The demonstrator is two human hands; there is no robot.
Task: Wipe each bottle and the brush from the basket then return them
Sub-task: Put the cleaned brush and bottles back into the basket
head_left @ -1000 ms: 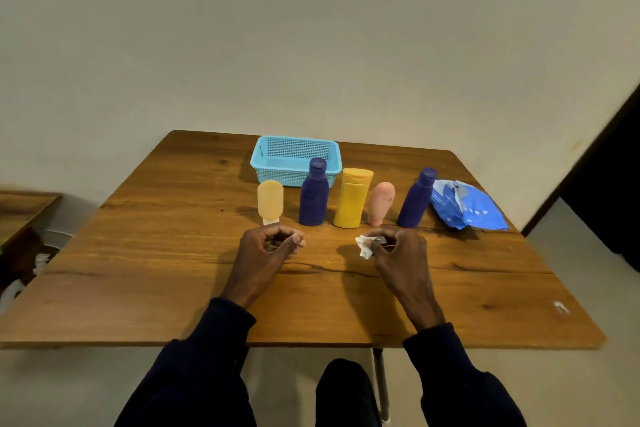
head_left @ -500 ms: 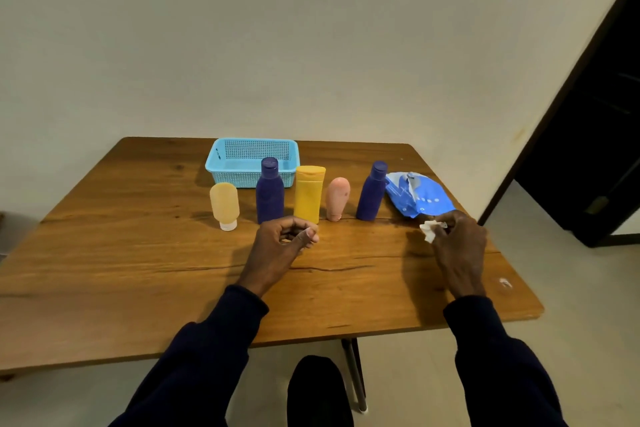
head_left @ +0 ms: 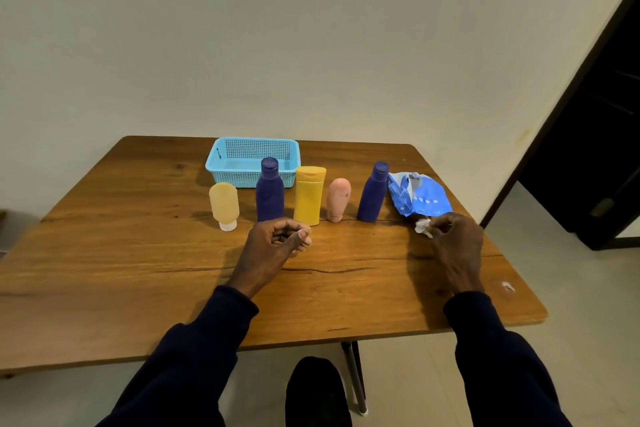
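Since your right hand (head_left: pixel 457 248) has swung the pinched wipe (head_left: pixel 423 227) to the blue packet (head_left: pixel 420 199) just beyond its fingertips, your left hand (head_left: pixel 272 248) idles loosely curled and empty, bottles (head_left: pixel 308 198) ahead, basket (head_left: pixel 221 167) unfilled.

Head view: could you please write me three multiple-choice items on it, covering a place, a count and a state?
1. Where is the blue basket? A behind the yellow bottle; B at the near table edge; C on the floor.
2. How many dark blue bottles stand? A one; B two; C three.
3. The right hand is: A flat open; B pinching a white wipe; C gripping a bottle.
Answers: 1 A, it sits beyond that bottle. 2 B, two show. 3 B, its fingers pinch it.
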